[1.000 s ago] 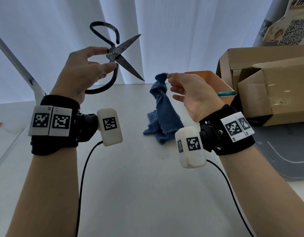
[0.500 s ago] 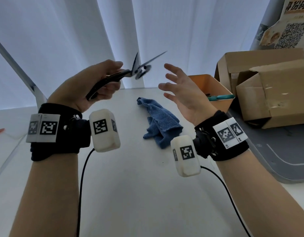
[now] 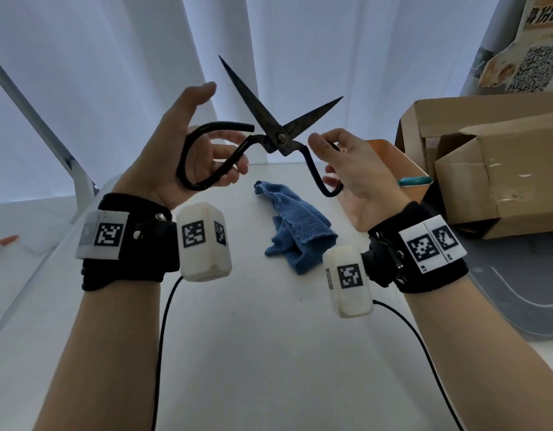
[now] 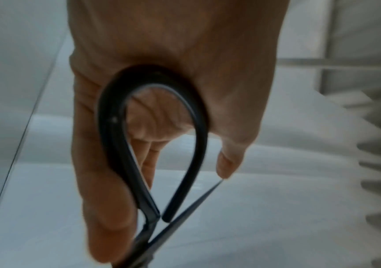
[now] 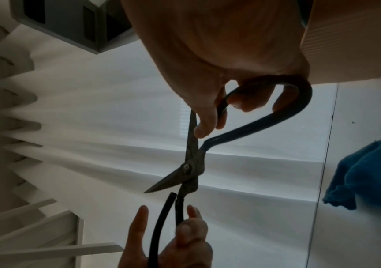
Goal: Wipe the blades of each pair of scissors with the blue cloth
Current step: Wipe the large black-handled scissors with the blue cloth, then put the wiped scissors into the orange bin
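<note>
Scissors (image 3: 278, 136) (blades spread) held by both hands (image 3: 188, 150) (image 3: 359, 178); right handle loop mostly hidden.

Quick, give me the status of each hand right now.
Left hand: holding one handle loop of the black scissors.
Right hand: holding the other handle loop.

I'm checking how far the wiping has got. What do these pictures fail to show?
- Black iron scissors: blade cleanliness unreadable, backlit in the head view.
- Orange bin: contents hidden by right hand; only a teal handle shows.
- Left wrist view: blades blurred, cut off below.
</note>
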